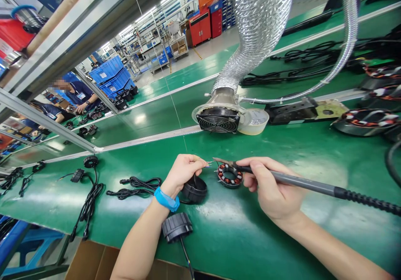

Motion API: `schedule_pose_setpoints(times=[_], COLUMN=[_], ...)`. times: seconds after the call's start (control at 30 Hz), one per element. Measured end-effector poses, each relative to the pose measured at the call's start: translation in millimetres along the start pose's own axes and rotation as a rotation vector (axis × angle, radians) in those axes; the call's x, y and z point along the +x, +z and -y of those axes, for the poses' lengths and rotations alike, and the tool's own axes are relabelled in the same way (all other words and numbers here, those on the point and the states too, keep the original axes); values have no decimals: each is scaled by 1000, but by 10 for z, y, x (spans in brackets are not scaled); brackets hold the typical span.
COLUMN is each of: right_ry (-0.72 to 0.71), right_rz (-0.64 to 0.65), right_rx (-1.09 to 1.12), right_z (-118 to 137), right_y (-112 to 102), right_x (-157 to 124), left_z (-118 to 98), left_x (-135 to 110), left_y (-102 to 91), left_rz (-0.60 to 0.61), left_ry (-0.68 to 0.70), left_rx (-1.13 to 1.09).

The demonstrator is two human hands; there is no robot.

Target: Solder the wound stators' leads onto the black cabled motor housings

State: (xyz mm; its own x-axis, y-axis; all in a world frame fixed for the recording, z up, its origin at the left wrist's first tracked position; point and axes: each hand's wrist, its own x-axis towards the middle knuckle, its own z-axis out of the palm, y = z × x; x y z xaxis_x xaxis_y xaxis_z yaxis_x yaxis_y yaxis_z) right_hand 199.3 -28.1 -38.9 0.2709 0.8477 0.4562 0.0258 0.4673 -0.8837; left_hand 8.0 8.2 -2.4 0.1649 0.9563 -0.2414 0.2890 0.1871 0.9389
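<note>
My right hand [272,184] is closed around a soldering iron [291,179], its cable trailing off to the right. The iron's tip points left and is close to the thin wires [209,163] that my left hand [184,171] pinches between thumb and fingers. Whether tip and wires touch is too small to tell. Under the tip lies a ring-shaped motor stator [229,175] with copper and white windings. Below my left hand stands a round black housing [194,190], partly hidden by the fingers. A second black housing [177,226] with a cable lies nearer to me.
Behind the stator stand a fume extractor fan [218,122] on a silver duct [250,33] and a pale round tub [255,123]. More stators [365,121] are at the right. Coiled black cables [89,204] lie left. Co-workers [79,94] sit at the far left.
</note>
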Motion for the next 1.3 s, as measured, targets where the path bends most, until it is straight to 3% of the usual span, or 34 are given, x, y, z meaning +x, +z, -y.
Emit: schedule_pose_setpoints(times=[0.27,0.6,0.97,1.3], right_ry=[-81,-316,-377,-438], right_rz=[69,158,406,421], right_rx=[-93,-259,-251,-293], right_z=[-40,24,-78,-140], right_y=[-10,55,117,200], right_x=[-23,43,169,142], left_z=[-22,-19,-57,-61], left_x=[2,-2,-53,-99], left_y=[6,9,26,6], left_rz=[1,1,67,111], left_ry=[13,23,61,165], left_rx=[6,10,24,145])
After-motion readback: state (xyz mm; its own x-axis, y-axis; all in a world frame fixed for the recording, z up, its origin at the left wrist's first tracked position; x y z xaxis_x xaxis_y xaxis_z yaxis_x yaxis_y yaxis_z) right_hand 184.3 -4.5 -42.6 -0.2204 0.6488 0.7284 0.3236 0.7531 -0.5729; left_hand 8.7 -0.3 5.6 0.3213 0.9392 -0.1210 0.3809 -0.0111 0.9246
